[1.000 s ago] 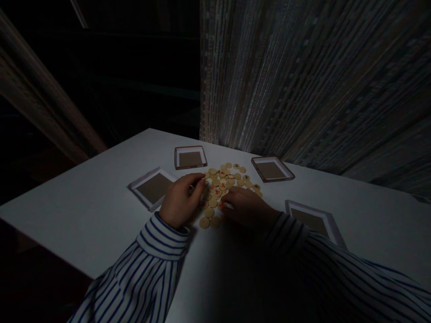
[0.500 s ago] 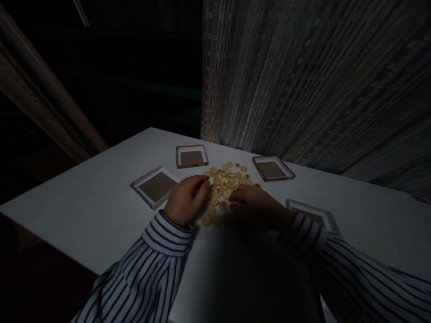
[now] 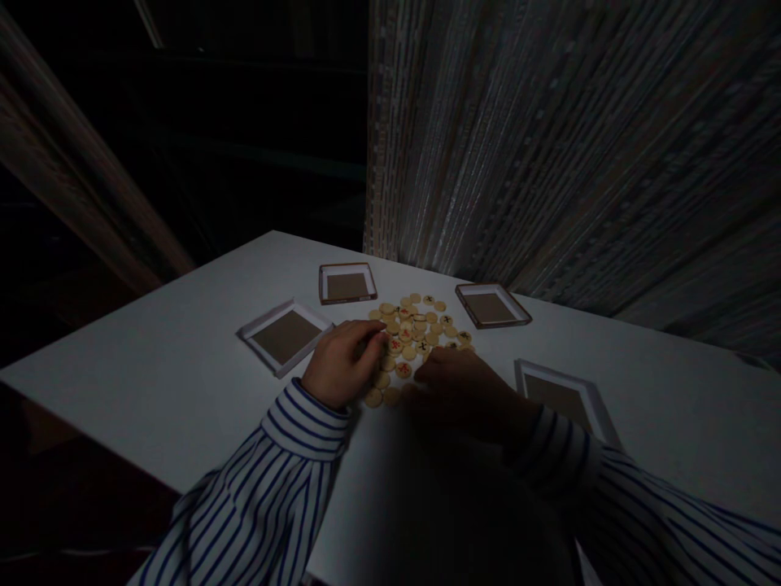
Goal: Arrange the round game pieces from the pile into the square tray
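Note:
Many round wooden Chinese chess pieces [image 3: 420,325] lie in a loose heap on the white table, some face up with red or black characters, others plain side up. At the heap's left edge is my left hand [image 3: 342,364], its thumb and forefinger brought close together. Whether a piece sits between them is hidden. My right hand [image 3: 460,387] rests low at the heap's near right side in deep shadow. Its fingers are curled inward against the pieces, and what they hold, if anything, does not show.
Four shallow box trays surround the heap: a white-rimmed one [image 3: 285,335] at left, brown-edged ones at back left [image 3: 347,266] and back right [image 3: 493,324], and another white-rimmed one [image 3: 595,399] partly behind my right arm. A string curtain [image 3: 488,163] hangs behind the white table [image 3: 183,342].
My right hand has drawn slightly back toward me, its fingers more curled. My left hand has shifted a little to the right, thumb and forefinger still close together. The heap looks nearly the same.

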### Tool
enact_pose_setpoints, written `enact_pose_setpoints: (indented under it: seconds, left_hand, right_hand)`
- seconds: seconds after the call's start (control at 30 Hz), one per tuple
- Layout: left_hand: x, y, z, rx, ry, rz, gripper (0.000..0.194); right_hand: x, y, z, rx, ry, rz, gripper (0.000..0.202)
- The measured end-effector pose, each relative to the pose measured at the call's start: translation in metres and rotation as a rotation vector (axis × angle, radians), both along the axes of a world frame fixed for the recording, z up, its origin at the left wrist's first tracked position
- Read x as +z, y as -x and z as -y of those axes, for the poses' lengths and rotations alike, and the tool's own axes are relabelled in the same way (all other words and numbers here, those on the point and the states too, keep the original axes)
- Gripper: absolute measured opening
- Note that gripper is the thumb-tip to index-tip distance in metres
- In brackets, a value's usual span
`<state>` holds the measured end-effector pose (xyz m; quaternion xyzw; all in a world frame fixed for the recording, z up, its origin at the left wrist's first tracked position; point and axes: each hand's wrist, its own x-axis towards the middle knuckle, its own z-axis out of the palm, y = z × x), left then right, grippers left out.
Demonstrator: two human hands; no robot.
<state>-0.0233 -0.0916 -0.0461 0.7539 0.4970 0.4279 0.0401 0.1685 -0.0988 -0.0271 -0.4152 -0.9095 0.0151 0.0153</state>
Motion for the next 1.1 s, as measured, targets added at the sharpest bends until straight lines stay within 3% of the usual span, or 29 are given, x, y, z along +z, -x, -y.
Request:
enact_pose_setpoints:
  seconds: [0.43, 0.6, 0.8, 0.93, 1.1]
  left_hand:
    - [0.001, -0.001, 0.001, -0.032, -0.011, -0.013, 0.018]
    - [0.000, 0.000, 0.001, -0.045, -0.027, -0.013, 0.018]
    - [0.000, 0.000, 0.000, -0.047, -0.036, -0.012, 0.018]
    - [0.001, 0.000, 0.001, -0.058, -0.030, 0.004, 0.018]
    - [0.003, -0.001, 0.004, -0.126, -0.046, 0.017, 0.017]
  right_hand:
    - [-0.010, 0.012, 0.001, -0.018, -0.036, 0.024, 0.022]
    - [-0.004, 0.011, -0.001, -0.025, 0.008, 0.022, 0.019]
    - [0.002, 0.003, -0.003, -0.050, 0.079, -0.206, 0.017]
    - [0.002, 0.000, -0.004, -0.111, 0.228, -0.445, 0.016]
    - [0.003, -0.002, -0.009, -0.259, 0.616, -0.735, 0.022]
